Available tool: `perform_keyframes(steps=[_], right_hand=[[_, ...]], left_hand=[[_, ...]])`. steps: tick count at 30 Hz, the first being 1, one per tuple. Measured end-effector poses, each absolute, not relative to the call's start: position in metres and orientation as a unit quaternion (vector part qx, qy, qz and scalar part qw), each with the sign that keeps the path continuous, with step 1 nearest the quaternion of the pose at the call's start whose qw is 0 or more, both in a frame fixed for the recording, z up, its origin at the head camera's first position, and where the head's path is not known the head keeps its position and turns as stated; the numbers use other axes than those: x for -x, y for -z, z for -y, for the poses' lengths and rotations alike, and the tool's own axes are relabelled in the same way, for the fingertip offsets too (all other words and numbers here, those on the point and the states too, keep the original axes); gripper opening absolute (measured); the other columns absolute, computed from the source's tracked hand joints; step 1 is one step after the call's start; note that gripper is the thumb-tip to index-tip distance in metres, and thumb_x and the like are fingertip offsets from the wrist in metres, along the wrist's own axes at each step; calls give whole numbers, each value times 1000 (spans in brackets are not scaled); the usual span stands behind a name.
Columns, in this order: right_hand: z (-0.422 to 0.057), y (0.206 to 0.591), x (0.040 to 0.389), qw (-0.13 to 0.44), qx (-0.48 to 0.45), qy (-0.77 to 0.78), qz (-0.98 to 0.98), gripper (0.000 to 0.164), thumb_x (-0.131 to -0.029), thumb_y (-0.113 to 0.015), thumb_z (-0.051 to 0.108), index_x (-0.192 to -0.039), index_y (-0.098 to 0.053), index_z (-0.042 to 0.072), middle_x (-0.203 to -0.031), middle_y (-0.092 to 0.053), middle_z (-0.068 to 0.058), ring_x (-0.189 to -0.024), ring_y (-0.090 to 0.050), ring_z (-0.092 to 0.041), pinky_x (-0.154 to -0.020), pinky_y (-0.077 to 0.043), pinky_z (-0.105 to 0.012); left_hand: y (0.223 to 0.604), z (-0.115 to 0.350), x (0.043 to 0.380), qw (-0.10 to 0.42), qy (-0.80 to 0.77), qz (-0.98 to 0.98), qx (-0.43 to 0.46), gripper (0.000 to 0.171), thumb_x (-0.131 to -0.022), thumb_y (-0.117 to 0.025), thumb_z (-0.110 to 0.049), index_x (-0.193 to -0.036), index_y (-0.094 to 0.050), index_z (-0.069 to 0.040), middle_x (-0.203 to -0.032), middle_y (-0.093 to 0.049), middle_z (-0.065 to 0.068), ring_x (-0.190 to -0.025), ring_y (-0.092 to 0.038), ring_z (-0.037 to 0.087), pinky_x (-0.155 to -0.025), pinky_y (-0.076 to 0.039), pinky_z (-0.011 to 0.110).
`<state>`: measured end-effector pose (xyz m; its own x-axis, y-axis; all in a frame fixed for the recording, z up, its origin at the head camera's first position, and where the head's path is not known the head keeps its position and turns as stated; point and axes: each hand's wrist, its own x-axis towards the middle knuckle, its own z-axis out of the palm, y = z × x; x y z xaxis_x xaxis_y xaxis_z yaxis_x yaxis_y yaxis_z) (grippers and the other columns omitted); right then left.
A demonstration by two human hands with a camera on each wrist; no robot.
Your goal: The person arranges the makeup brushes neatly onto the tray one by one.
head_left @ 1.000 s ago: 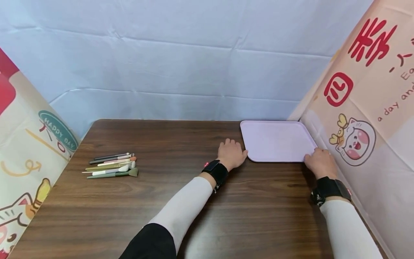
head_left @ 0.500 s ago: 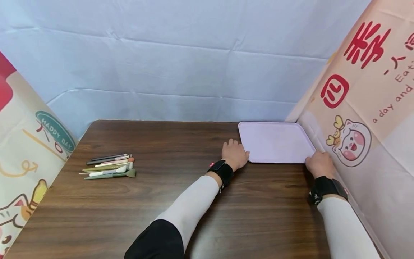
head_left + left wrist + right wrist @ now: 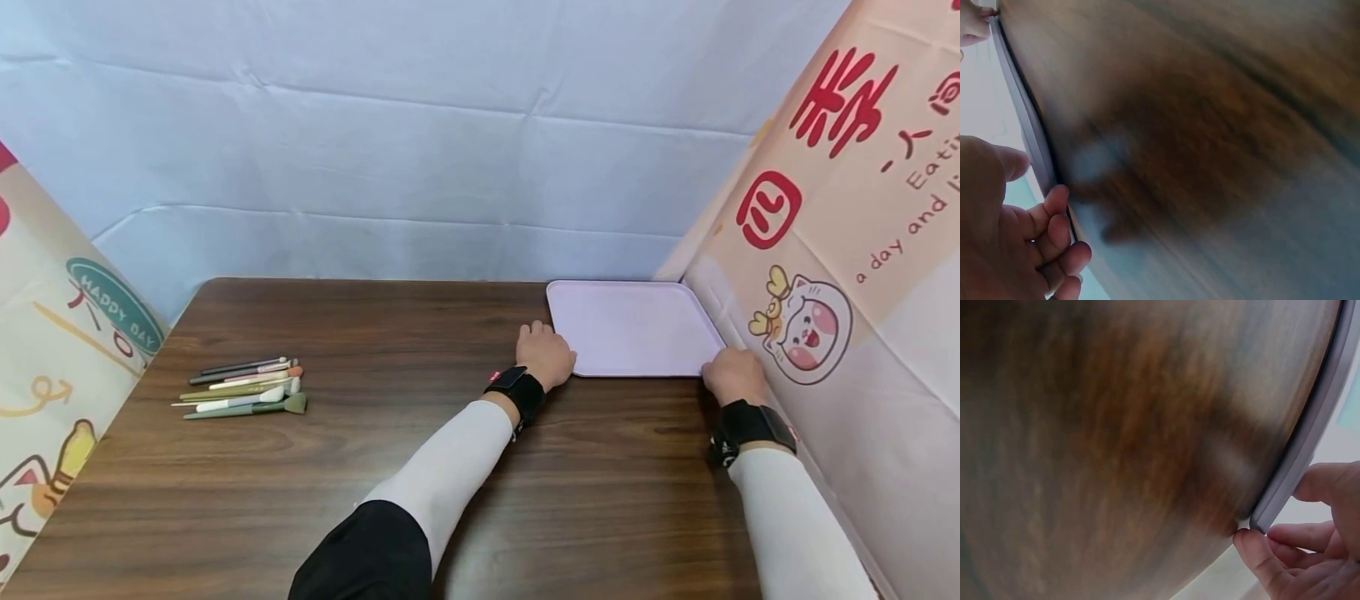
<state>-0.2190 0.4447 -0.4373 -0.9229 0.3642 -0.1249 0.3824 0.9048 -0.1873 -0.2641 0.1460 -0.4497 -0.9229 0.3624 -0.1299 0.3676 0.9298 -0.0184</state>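
Observation:
A pale lilac rectangular tray (image 3: 633, 327) lies flat at the table's back right. At its near left corner, my left hand (image 3: 545, 356) holds the edge between thumb and curled fingers. The left wrist view shows that thumb (image 3: 1017, 164) against the tray's rim (image 3: 1027, 119), with the fingertips bent beside the corner. My right hand (image 3: 737, 377) grips the near right corner. In the right wrist view, its thumb (image 3: 1316, 481) is on the rim (image 3: 1300, 450) and its fingers meet the corner end.
Several makeup brushes (image 3: 243, 389) lie in a loose pile on the left of the brown wooden table (image 3: 360, 467). A pale cloth backdrop (image 3: 375, 150) hangs behind. A printed cloth (image 3: 862, 358) stands close beside my right hand, another (image 3: 67, 367) at the left.
My left hand has moved slightly right, closer against the tray's corner. The right hand stays at its corner. The whole view shifts slightly; the tray hardly moves on the table.

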Motion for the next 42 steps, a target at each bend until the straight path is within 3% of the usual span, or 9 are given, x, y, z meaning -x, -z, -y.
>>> perform_keyframes(steps=[7, 15, 29, 34, 42], right_hand=[[-444, 436, 221, 48, -199, 105, -973, 37, -88, -48, 6, -101, -60, -26, -110, -51, -50, -95, -57, -54, -77, -52, -58], [-445, 439, 222, 46, -210, 117, -969, 36, -89, -43, 1, -110, -56, -27, -113, -48, -48, -97, -57, -57, -70, -53, -60], [-443, 442, 218, 32, -191, 104, -975, 29, -85, -50, -4, -103, -59, -25, -109, -54, -46, -92, -59, -54, -74, -52, -59], [-439, 441, 218, 42, -186, 106, -976, 29, -87, -48, -4, -106, -57, -25, -109, -54, -46, -91, -60, -53, -68, -53, -58], [-425, 436, 213, 77, -191, 103, -973, 31, -93, -45, -2, -113, -52, -23, -110, -53, -44, -90, -55, -48, -72, -51, -59]], left_hand=[[453, -149, 265, 68, 12, -980, -189, 36, -108, -41, -33, -109, -73, -17, -115, -60, 0, -111, -44, 18, -101, -29, 36], [452, -143, 263, 74, 0, -980, -184, 35, -106, -43, -34, -106, -73, -16, -115, -60, 1, -110, -44, 19, -100, -30, 36], [461, -129, 264, 73, 13, -979, -192, 37, -106, -44, -37, -105, -73, -15, -115, -61, 3, -110, -44, 20, -104, -29, 38], [459, -121, 261, 70, 15, -979, -193, 38, -106, -43, -37, -103, -73, -15, -111, -60, 3, -107, -44, 20, -102, -29, 37], [463, -105, 255, 70, 7, -977, -200, 36, -105, -44, -35, -93, -71, -14, -103, -58, 2, -100, -43, 19, -94, -29, 36]])
